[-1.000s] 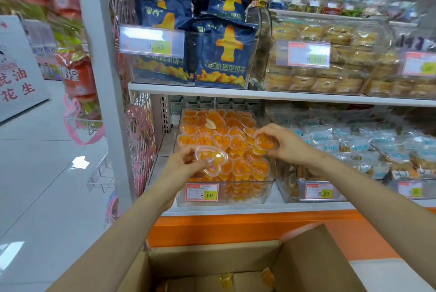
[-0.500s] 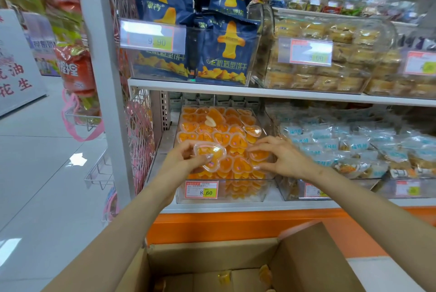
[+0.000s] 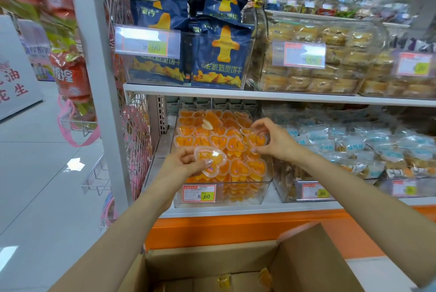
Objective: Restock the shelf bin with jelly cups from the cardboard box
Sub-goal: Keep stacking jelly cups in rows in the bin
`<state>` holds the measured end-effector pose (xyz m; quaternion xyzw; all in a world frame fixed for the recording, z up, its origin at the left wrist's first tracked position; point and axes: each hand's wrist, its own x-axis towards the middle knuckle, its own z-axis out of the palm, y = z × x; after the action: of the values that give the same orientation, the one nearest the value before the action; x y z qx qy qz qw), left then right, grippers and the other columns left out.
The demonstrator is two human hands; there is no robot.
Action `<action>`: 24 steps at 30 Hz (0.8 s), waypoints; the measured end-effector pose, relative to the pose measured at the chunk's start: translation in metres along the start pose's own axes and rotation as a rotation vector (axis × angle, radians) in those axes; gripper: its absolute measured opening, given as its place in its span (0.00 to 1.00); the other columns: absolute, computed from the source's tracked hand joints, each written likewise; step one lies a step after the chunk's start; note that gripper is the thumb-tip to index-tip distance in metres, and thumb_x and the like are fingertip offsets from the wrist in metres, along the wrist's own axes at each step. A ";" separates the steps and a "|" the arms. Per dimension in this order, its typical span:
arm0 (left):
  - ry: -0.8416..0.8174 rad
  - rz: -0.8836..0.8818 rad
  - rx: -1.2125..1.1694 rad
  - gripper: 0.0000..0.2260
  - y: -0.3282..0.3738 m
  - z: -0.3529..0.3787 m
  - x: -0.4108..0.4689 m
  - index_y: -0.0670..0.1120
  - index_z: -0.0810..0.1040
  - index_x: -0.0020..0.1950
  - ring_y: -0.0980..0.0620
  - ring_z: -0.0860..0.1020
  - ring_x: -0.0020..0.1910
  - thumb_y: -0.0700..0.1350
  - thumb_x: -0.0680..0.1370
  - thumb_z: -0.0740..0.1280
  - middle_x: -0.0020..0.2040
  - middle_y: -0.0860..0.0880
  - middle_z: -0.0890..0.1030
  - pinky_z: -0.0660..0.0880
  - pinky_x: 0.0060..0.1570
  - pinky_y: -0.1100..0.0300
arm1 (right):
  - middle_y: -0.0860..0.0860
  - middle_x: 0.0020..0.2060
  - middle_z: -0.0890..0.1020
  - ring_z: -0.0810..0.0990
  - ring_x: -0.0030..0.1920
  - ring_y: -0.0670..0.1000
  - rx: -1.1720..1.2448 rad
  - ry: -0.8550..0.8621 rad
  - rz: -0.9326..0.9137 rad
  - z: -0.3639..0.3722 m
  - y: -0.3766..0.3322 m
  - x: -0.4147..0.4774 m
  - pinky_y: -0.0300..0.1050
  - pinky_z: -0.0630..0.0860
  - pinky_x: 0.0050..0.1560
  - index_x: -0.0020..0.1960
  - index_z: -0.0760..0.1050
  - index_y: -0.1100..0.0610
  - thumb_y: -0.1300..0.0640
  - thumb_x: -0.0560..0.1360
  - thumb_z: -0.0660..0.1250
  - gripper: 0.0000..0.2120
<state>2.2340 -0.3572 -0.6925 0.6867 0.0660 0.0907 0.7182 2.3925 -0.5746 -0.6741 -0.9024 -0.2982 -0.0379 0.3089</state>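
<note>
Two arms in shot, both bare from wrist to frame edge. Left hand and right hand: slim fingers with long nails in a pale glossy finish, exact shade unclear. Sliver of light blue fabric by the right arm, bottom-right corner. Can't tell if it's a sleeve.

Lower shelf: jelly-cup bin, snack bin just beside, right.

The single head-worn camera looks forward and slightly down, close to the shelf bin, with the cardboard box nearest below.
</note>
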 end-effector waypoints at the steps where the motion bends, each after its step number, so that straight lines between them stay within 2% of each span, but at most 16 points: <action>1: -0.002 -0.001 -0.001 0.15 0.000 0.001 0.000 0.42 0.76 0.57 0.48 0.82 0.48 0.39 0.72 0.71 0.50 0.45 0.83 0.77 0.46 0.61 | 0.48 0.55 0.77 0.75 0.58 0.49 0.001 -0.031 0.006 0.000 0.002 0.005 0.50 0.73 0.60 0.59 0.66 0.47 0.57 0.65 0.78 0.29; 4: 0.004 0.002 -0.007 0.12 -0.003 0.001 0.002 0.42 0.77 0.55 0.45 0.81 0.51 0.40 0.72 0.71 0.51 0.43 0.83 0.78 0.53 0.54 | 0.48 0.56 0.76 0.74 0.60 0.47 0.027 -0.135 0.034 0.001 0.005 0.014 0.41 0.71 0.60 0.65 0.65 0.51 0.60 0.67 0.76 0.31; 7: -0.005 -0.008 -0.019 0.12 -0.005 0.002 0.003 0.41 0.78 0.54 0.42 0.81 0.52 0.42 0.73 0.70 0.54 0.39 0.81 0.77 0.57 0.50 | 0.48 0.56 0.76 0.73 0.60 0.47 0.038 -0.169 0.052 0.002 0.006 0.016 0.42 0.70 0.61 0.68 0.64 0.50 0.61 0.68 0.75 0.33; 10: -0.032 -0.036 -0.082 0.14 -0.005 0.004 0.004 0.37 0.77 0.56 0.43 0.80 0.51 0.42 0.73 0.70 0.54 0.39 0.81 0.78 0.54 0.54 | 0.49 0.61 0.74 0.72 0.64 0.49 0.004 -0.171 0.026 0.002 0.004 0.013 0.43 0.69 0.63 0.69 0.65 0.50 0.60 0.67 0.76 0.35; 13: -0.045 -0.094 -0.143 0.11 -0.003 0.009 0.005 0.38 0.77 0.53 0.49 0.79 0.45 0.42 0.74 0.69 0.48 0.43 0.81 0.78 0.45 0.61 | 0.48 0.66 0.72 0.70 0.66 0.49 -0.017 -0.071 -0.097 -0.004 -0.010 0.004 0.52 0.67 0.68 0.66 0.65 0.43 0.57 0.67 0.76 0.33; 15: -0.038 -0.124 -0.113 0.08 -0.002 0.012 0.006 0.41 0.76 0.50 0.52 0.76 0.40 0.42 0.74 0.69 0.42 0.46 0.80 0.74 0.40 0.63 | 0.44 0.65 0.72 0.72 0.64 0.45 0.164 -0.111 -0.176 -0.011 -0.029 -0.011 0.47 0.69 0.66 0.64 0.67 0.42 0.60 0.69 0.74 0.30; 17: -0.044 -0.154 -0.073 0.05 -0.001 0.015 0.007 0.42 0.78 0.47 0.51 0.75 0.40 0.43 0.74 0.69 0.41 0.47 0.80 0.71 0.40 0.62 | 0.42 0.65 0.72 0.73 0.62 0.43 0.252 -0.238 -0.244 -0.015 -0.046 -0.027 0.40 0.71 0.63 0.65 0.68 0.44 0.63 0.70 0.71 0.29; 20: -0.094 -0.173 -0.052 0.03 0.000 0.021 0.004 0.45 0.81 0.45 0.48 0.75 0.44 0.42 0.74 0.69 0.44 0.44 0.80 0.70 0.47 0.57 | 0.41 0.66 0.69 0.70 0.65 0.42 0.181 -0.338 -0.342 -0.009 -0.058 -0.045 0.38 0.69 0.63 0.68 0.67 0.43 0.59 0.71 0.71 0.29; 22: -0.109 -0.173 -0.021 0.02 0.001 0.024 0.003 0.47 0.82 0.44 0.48 0.73 0.44 0.43 0.74 0.69 0.43 0.45 0.79 0.68 0.45 0.57 | 0.45 0.65 0.71 0.69 0.65 0.42 0.129 -0.320 -0.381 -0.003 -0.057 -0.052 0.37 0.68 0.64 0.68 0.68 0.45 0.54 0.71 0.72 0.28; 24: -0.095 -0.175 0.024 0.05 0.001 0.027 0.001 0.47 0.79 0.49 0.50 0.76 0.42 0.43 0.74 0.70 0.42 0.46 0.79 0.72 0.42 0.59 | 0.48 0.59 0.76 0.73 0.59 0.42 0.133 -0.265 -0.372 0.003 -0.056 -0.058 0.34 0.70 0.60 0.65 0.71 0.47 0.57 0.70 0.74 0.26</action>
<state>2.2413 -0.3831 -0.6906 0.6903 0.0926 -0.0060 0.7175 2.3137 -0.5672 -0.6612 -0.8068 -0.4990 0.0442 0.3134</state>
